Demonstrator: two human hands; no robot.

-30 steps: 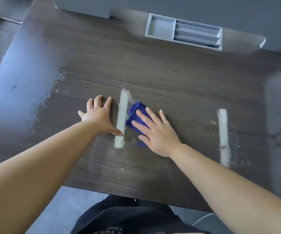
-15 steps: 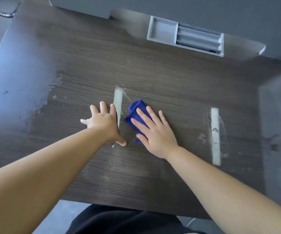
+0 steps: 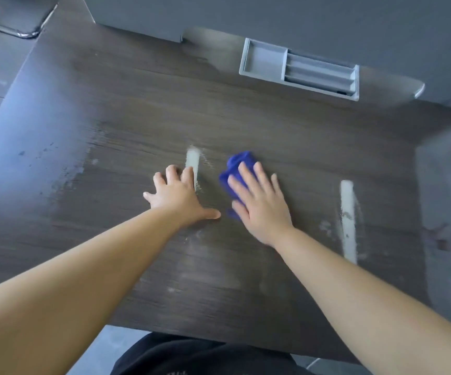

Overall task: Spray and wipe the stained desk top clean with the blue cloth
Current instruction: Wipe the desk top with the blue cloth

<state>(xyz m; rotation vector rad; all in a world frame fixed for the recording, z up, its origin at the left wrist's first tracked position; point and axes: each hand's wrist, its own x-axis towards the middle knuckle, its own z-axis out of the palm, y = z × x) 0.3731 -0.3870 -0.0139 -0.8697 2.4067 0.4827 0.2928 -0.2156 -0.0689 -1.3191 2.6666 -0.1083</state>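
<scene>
The dark wood-grain desk top (image 3: 273,125) fills the view. My right hand (image 3: 259,201) lies flat with straight fingers on the blue cloth (image 3: 239,162), pressing it onto the desk. My left hand (image 3: 178,196) rests flat on the desk to the left of the cloth, fingers spread. A white stain streak (image 3: 193,161) shows just past my left fingertips; its lower part is smeared to a faint trace. A second white streak (image 3: 348,220) runs along the desk to the right. No spray bottle is in sight.
A grey recessed tray (image 3: 300,69) with slots sits at the back edge of the desk. Pale smears (image 3: 83,163) mark the left part of the top. A grey panel (image 3: 449,212) stands at the right side. A chrome chair leg (image 3: 15,31) shows top left.
My right hand has slid the cloth rightward off the middle streak, whose lower half is now wiped away. My left hand stays flat beside it.
</scene>
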